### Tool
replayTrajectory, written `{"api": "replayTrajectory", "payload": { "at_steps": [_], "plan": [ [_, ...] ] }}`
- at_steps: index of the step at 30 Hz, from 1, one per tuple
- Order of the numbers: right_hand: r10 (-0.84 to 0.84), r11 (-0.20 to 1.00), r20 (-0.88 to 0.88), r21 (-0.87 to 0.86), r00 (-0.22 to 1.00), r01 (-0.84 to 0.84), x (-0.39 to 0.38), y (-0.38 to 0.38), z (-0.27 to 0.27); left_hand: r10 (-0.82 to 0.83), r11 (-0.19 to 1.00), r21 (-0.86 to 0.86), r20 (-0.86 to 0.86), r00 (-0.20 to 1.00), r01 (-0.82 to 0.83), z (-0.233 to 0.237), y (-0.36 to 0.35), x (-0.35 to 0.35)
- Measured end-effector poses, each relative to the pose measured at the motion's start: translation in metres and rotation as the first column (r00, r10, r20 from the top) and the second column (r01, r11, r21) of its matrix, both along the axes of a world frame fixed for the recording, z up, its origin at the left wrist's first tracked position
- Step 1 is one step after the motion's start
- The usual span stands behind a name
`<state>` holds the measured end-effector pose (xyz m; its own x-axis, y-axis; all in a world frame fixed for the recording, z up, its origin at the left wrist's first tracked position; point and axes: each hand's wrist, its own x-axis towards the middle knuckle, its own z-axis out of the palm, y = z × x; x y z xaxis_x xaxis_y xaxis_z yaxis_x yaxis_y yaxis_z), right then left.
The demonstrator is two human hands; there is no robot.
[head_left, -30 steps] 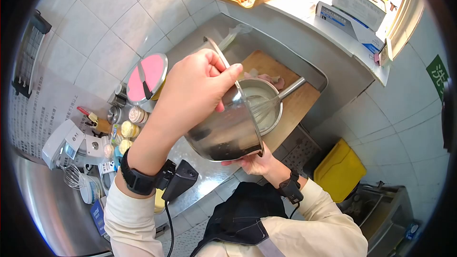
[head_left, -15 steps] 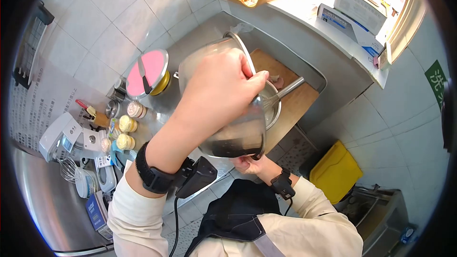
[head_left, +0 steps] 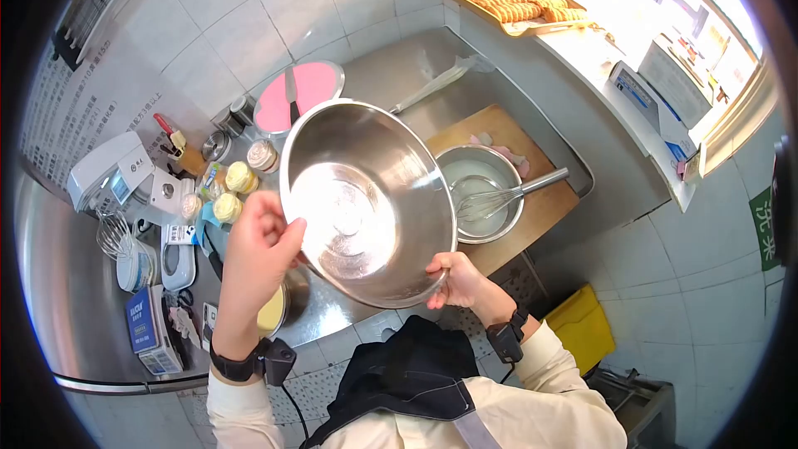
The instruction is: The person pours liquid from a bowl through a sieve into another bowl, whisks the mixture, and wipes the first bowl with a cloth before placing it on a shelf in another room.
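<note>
A large stainless steel mixing bowl is tilted so that its shiny interior faces me; nothing shows inside it. At its left rim is my left hand, thumb over the edge and fingers curled outside. My right hand grips the lower right rim, with the thumb on top. Just right of the bowl, a smaller metal bowl stands on a wooden board. It contains whitish liquid and a whisk, whose handle leans over the rim.
Behind the bowl are a pink round turntable with a spatula and a piping bag. Cream-topped cups and a stand mixer are left. A pastry tray rests on the ledge. A container of yellow filling is partly hidden.
The large bowl has turned from a steep tilt over the smaller bowl to face me, moving left. My left hand has gone from its top to the left rim; my right hand stays on it.
</note>
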<state>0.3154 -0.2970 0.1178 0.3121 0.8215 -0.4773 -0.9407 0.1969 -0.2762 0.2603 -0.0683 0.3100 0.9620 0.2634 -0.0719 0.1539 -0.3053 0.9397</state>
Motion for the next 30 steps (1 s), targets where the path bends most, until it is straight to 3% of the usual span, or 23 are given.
{"api": "replayTrajectory", "payload": {
  "at_steps": [2, 4, 6, 7, 9, 11, 12, 13, 14, 15, 16, 17, 18, 19, 21, 22, 23, 24, 26, 27, 28, 29, 30],
  "plan": [
    [0.104, 0.979, 0.234, -0.195, 0.967, -0.058, 0.000, 0.015, 0.010, 0.062, 0.998, -0.013, 0.041, 0.997, -0.062, -0.027, 0.027, -0.013],
    [0.224, 0.959, 0.321, -0.239, 0.920, -0.150, 0.000, 0.030, 0.019, 0.125, 0.992, -0.036, 0.081, 0.989, -0.123, -0.051, 0.050, -0.031],
    [0.461, 0.874, 0.472, -0.385, 0.751, -0.295, 0.006, 0.035, 0.038, 0.361, 0.919, -0.255, 0.229, 0.904, -0.302, -0.070, 0.068, -0.050],
    [0.573, 0.804, 0.491, -0.491, 0.656, -0.335, 0.017, 0.030, 0.050, 0.400, 0.887, -0.304, 0.125, 0.908, -0.349, -0.073, 0.082, -0.067],
    [0.578, 0.810, 0.608, -0.505, 0.545, -0.296, 0.057, 0.006, 0.083, 0.486, 0.820, -0.349, 0.009, 0.874, -0.453, -0.080, 0.103, -0.103],
    [0.574, 0.757, 0.692, -0.652, 0.438, 0.040, 0.111, -0.013, 0.112, 0.632, 0.731, -0.378, 0.062, 0.772, -0.568, -0.102, 0.113, -0.134],
    [0.530, 0.713, 0.741, -0.653, 0.412, 0.257, 0.145, -0.020, 0.102, 0.718, 0.665, -0.406, 0.117, 0.686, -0.626, -0.115, 0.114, -0.146],
    [0.558, 0.655, 0.787, -0.613, 0.264, 0.443, 0.180, -0.032, 0.084, 0.719, 0.662, -0.410, 0.111, 0.686, -0.627, -0.112, 0.104, -0.151],
    [0.613, 0.549, 0.769, -0.581, 0.183, 0.600, 0.206, -0.043, 0.068, 0.796, 0.575, -0.462, 0.129, 0.591, -0.675, -0.102, 0.088, -0.155],
    [0.819, 0.408, 0.572, -0.637, 0.046, 0.654, 0.227, -0.057, 0.059, 0.865, 0.479, -0.517, 0.139, 0.483, -0.710, -0.097, 0.079, -0.158],
    [0.828, 0.451, 0.561, -0.659, -0.006, 0.602, 0.245, -0.078, 0.032, 0.870, 0.469, -0.520, 0.133, 0.475, -0.714, -0.102, 0.083, -0.171],
    [0.831, 0.496, 0.552, -0.682, -0.066, 0.537, 0.260, -0.094, 0.011, 0.815, 0.546, -0.565, 0.185, 0.549, -0.619, -0.110, 0.095, -0.191],
    [0.870, 0.413, 0.489, -0.793, 0.064, 0.448, 0.261, -0.095, 0.017, 0.763, 0.603, -0.596, 0.238, 0.602, -0.529, -0.115, 0.104, -0.210],
    [0.902, 0.327, 0.395, -0.888, 0.173, 0.323, 0.262, -0.091, 0.018, 0.797, 0.568, -0.588, 0.216, 0.564, -0.576, -0.120, 0.109, -0.229],
    [0.838, 0.528, 0.524, -0.849, 0.154, 0.016, 0.291, -0.104, -0.032, 0.919, 0.393, -0.424, 0.220, 0.328, -0.816, -0.123, 0.101, -0.278],
    [0.779, 0.598, 0.568, -0.800, 0.265, -0.044, 0.281, -0.091, -0.034, 0.838, 0.364, 0.060, 0.415, 0.355, -0.929, -0.113, 0.078, -0.278],
    [0.707, 0.664, 0.594, -0.744, 0.385, -0.072, 0.272, -0.082, -0.028, 0.852, 0.335, 0.088, 0.398, 0.341, -0.938, -0.105, 0.072, -0.291],
    [0.717, 0.660, 0.583, -0.744, 0.382, -0.105, 0.280, -0.081, -0.037, 0.845, 0.273, 0.145, 0.437, 0.309, -0.951, -0.097, 0.070, -0.304],
    [0.876, 0.449, 0.451, -0.892, 0.173, 0.052, 0.311, -0.102, -0.045, 0.775, 0.140, 0.351, 0.544, 0.323, -0.926, -0.094, 0.075, -0.338],
    [0.814, 0.492, 0.525, -0.851, 0.247, 0.186, 0.329, -0.118, -0.049, 0.774, 0.131, 0.358, 0.546, 0.321, -0.925, -0.090, 0.072, -0.344],
    [0.741, 0.511, 0.597, -0.799, 0.308, 0.319, 0.338, -0.128, -0.052, 0.838, 0.087, 0.175, 0.520, 0.167, -0.981, -0.083, 0.068, -0.350],
    [0.803, 0.428, 0.566, -0.765, 0.185, 0.481, 0.331, -0.126, -0.030, 0.887, 0.026, -0.011, 0.461, 0.018, -1.000, -0.075, 0.063, -0.354],
    [0.859, 0.351, 0.506, -0.687, 0.072, 0.636, 0.320, -0.125, 0.008, 0.895, -0.055, -0.072, 0.438, -0.081, -0.996, -0.061, 0.050, -0.333]
  ]
}}
